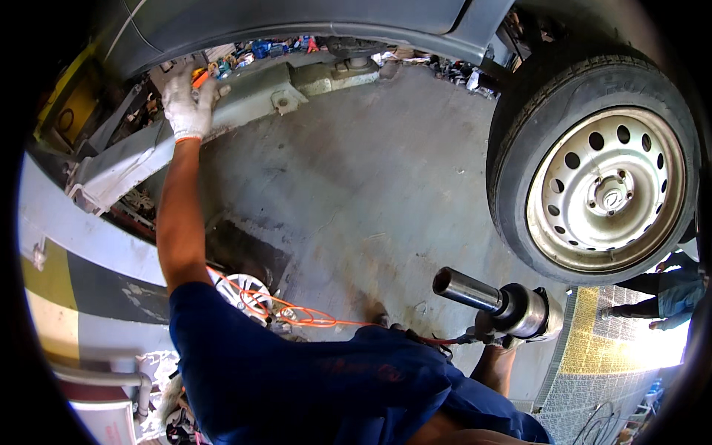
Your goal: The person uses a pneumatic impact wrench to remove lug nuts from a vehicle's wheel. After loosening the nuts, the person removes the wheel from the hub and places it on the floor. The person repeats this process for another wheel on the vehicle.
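Note:
My left hand [188,105], in a white glove, is stretched out at the far left by the grey steel lift arm [248,100] under a car sill. Its fingers look apart with nothing gripped, slightly blurred; whether it touches the arm I cannot tell. A small orange thing [199,77] shows just behind the fingers. At the lower right my right hand [507,342] is closed round an impact wrench [523,311], which hides most of the hand. A long metal socket [467,289] on the wrench points left. Beyond it stands a wheel [615,185] with a silver steel rim on the raised car.
The dark car sill [297,18] crosses the top. A striped lift post [111,289] stands at the left. An orange air hose [315,319] runs over the grey floor [348,178] near a wheel cover [248,289]. Another person [671,293] stands at the far right.

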Demonstrator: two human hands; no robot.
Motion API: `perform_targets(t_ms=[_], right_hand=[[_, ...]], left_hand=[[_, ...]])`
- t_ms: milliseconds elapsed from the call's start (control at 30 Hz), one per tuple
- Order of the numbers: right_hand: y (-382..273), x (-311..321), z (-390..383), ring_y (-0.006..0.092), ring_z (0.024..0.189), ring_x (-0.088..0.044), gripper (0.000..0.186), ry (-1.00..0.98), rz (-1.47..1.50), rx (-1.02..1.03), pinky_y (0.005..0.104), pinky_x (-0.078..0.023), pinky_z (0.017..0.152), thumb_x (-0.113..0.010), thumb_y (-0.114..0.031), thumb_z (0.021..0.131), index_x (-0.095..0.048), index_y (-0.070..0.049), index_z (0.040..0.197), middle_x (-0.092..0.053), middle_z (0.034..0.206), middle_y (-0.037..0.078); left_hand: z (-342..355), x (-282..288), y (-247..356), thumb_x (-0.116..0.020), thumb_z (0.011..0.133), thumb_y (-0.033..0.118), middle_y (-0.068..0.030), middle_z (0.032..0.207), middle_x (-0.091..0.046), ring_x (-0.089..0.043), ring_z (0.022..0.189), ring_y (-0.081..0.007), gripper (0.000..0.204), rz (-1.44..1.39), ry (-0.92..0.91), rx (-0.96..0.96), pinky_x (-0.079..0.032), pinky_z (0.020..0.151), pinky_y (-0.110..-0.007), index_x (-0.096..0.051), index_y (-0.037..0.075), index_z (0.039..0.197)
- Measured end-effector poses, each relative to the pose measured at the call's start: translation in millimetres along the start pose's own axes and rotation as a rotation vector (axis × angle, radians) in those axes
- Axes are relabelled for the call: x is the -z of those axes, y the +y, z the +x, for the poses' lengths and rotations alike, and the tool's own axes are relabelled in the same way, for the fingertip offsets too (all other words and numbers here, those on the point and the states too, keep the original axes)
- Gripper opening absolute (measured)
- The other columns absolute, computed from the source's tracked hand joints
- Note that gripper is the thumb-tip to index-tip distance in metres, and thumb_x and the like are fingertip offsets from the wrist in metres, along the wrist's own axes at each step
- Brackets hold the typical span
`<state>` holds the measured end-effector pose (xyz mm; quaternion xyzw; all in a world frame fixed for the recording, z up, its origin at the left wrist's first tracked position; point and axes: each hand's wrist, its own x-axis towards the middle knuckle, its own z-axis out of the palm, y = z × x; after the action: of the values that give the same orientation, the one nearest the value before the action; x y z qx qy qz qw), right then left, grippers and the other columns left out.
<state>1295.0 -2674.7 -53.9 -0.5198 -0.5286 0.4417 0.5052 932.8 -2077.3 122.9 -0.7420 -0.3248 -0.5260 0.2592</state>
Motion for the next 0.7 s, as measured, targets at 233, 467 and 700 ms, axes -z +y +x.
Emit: perform_targets(t_ms=[233, 467, 700], right_hand=[[10, 10, -77, 0.0231, 0.07, -0.065, 0.036, 0.335, -0.357, 0.367, 0.0346, -0.051, 0.062, -0.077, -0.034, 0.087, -0.069, -0.001, 0.096, -0.069, 0.082, 0.011], [49, 12, -175, 0.0332, 0.097, -0.068, 0.037, 0.369, -0.357, 0.534, 0.0436, -0.053, 0.087, -0.072, -0.032, 0.095, -0.071, 0.0, 0.114, -0.072, 0.106, 0.015], [73, 31, -356, 0.0229, 0.107, -0.065, 0.053, 0.643, -0.138, 0.4, 0.0375, -0.051, 0.095, -0.087, -0.019, 0.081, -0.065, 0.0, 0.125, -0.069, 0.121, 0.015]], left_hand=[[-104, -19, 174, -0.063, 0.094, 0.033, -0.0204, 0.116, -0.065, -0.062, 0.109, -0.0353, 0.042, -1.528, 0.274, 0.926, -0.05, 0.098, -0.047, -0.063, 0.003, 0.123], [-231, 168, 510, -0.051, 0.101, 0.031, -0.0203, 0.098, -0.069, -0.067, 0.094, -0.0325, 0.035, -2.098, -1.002, 1.115, -0.055, 0.088, -0.048, -0.062, -0.001, 0.11], [-221, 227, 693, -0.052, 0.099, 0.027, -0.0144, 0.092, -0.067, -0.066, 0.085, -0.0311, 0.027, -2.073, -1.487, 0.893, -0.057, 0.079, -0.046, -0.063, 0.002, 0.102]])
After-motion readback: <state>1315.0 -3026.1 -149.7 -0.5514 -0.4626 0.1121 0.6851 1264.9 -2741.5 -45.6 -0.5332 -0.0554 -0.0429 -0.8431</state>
